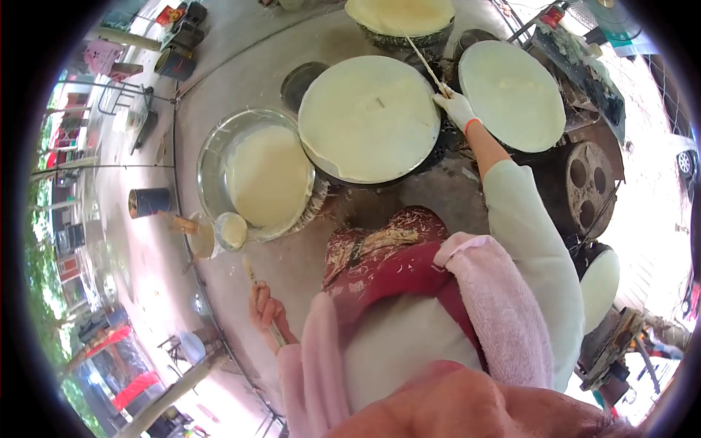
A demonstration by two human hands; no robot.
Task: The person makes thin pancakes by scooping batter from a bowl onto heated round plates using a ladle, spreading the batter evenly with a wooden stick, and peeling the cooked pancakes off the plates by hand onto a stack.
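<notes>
My left hand (269, 310) is closed around the handle of a ladle (234, 231). Pale batter fills the ladle's cup, which sits by the rim of a wide metal basin (212, 157) holding more batter (269, 171). In a white glove, with a red band at the wrist, my right hand (456, 108) grips a thin wooden stick (422, 58) that points up and away. That hand is at the right edge of a round griddle (369, 120) covered by a pale, smooth sheet. Beside it on the right lies another round pale sheet (512, 96).
A third round pale sheet (400, 16) is at the far side, and another (600, 290) by my right elbow. A perforated round metal stove part (590, 184) stands at right. Left are a container (201, 237) by the basin and a dark bucket (149, 202).
</notes>
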